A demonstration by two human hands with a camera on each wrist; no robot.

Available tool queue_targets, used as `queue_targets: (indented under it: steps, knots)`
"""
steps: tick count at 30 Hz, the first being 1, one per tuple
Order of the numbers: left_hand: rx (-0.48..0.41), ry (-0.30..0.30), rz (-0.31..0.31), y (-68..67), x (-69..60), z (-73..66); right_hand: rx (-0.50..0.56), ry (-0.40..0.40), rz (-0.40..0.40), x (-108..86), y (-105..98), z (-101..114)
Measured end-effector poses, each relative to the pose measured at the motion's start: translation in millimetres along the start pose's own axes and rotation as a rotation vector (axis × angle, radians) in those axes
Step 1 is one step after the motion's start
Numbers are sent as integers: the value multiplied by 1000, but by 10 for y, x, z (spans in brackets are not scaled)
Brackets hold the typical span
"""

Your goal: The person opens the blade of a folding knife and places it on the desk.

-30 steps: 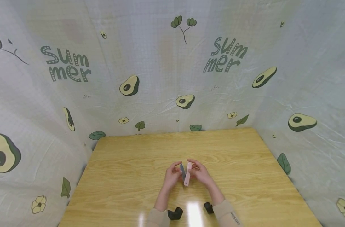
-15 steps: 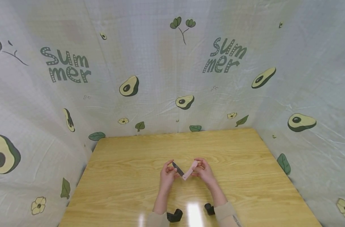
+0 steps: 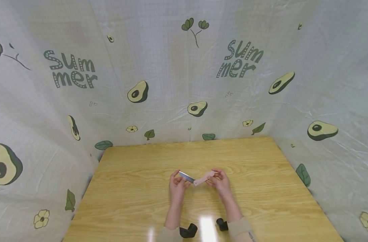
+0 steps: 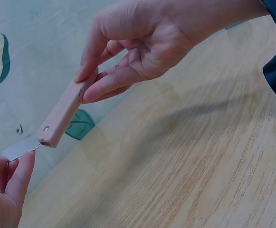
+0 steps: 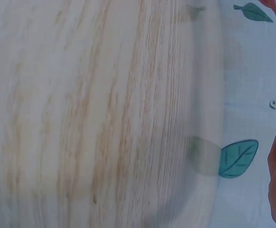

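Over my feed the person wears pale beige sleeves: the left sleeve (image 3: 170, 234) sits bottom centre, the right sleeve (image 3: 240, 230) further right, with dark lettering (image 3: 252, 236) I can't read. Beside them I see a black, bent left wrist mount (image 3: 188, 231) and a stubby, rounded right wrist mount (image 3: 222, 224), also black. Both hands (image 3: 177, 185) are bare.
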State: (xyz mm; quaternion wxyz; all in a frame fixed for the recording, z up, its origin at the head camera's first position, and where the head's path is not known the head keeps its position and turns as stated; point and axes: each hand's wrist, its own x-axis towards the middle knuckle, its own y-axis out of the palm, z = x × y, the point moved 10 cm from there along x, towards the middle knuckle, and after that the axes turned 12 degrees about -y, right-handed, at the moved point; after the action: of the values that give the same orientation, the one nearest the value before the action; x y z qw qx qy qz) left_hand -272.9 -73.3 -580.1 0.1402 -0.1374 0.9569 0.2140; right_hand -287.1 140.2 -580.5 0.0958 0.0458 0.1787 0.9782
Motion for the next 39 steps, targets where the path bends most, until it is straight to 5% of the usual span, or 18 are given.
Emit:
queue_targets:
  steps: [12,25,32,39]
  knots:
    - [-195,32,-129,-9,-73,77,151,-38,-165,-71,-13,-79]
    - [-300,34,-168,-2,-128,118,223,-25,-260,-132,-11,-213]
    - [-309,45,-165,-20,-110,145,194,-27,-219,-100,-15,-205]
    - [-291,85,-193,-109,-86,152,53,-33,-166,-70,-49,-137]
